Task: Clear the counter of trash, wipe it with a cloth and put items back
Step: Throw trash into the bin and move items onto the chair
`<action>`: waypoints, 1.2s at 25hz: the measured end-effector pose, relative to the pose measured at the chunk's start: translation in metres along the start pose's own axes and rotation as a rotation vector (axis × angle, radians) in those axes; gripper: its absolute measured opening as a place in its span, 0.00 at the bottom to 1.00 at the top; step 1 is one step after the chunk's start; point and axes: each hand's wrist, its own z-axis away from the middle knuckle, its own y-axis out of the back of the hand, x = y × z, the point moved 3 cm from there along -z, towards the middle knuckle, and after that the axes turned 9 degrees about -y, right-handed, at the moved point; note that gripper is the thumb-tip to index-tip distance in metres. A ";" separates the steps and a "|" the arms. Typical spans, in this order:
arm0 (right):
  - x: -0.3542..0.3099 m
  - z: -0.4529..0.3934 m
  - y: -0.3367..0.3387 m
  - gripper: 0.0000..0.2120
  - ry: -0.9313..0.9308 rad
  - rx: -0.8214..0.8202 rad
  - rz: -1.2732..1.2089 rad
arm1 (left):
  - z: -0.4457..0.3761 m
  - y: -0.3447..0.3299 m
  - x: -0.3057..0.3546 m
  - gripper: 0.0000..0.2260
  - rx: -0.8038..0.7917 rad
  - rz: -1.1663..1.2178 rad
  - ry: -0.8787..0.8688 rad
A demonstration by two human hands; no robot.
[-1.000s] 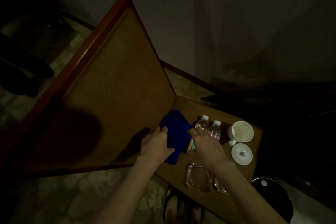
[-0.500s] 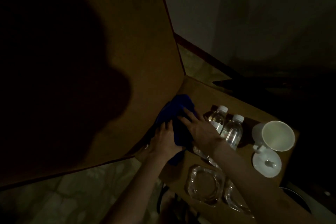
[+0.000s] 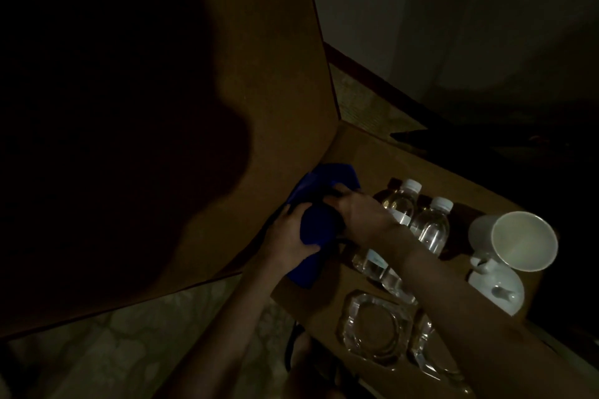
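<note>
Filling the left, a tall wooden panel (image 3: 265,81) meets the surface (image 3: 372,152). At that left edge both hands, left (image 3: 288,236) and right (image 3: 359,214), grip the blue cloth (image 3: 319,227). Two water bottles (image 3: 400,202) stand beside it.

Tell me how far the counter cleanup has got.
Done: no obvious trash shows on the counter, though the light is dim. In hand: the left hand and right hand both grip the blue cloth near the counter's corner. Left: the wiping, with the bottles, mug and glass ashtrays standing on the counter.
</note>
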 end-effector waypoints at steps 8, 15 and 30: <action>0.000 0.096 0.088 0.29 -0.020 -0.083 -0.205 | 0.055 0.081 0.069 0.38 -0.301 0.285 -0.116; -0.007 0.221 0.202 0.29 -0.049 0.038 -0.350 | 0.109 0.181 0.180 0.33 -0.379 0.138 -0.331; 0.008 0.514 0.289 0.24 -0.298 0.448 -0.446 | 0.263 0.248 0.444 0.26 -0.503 -0.360 -0.793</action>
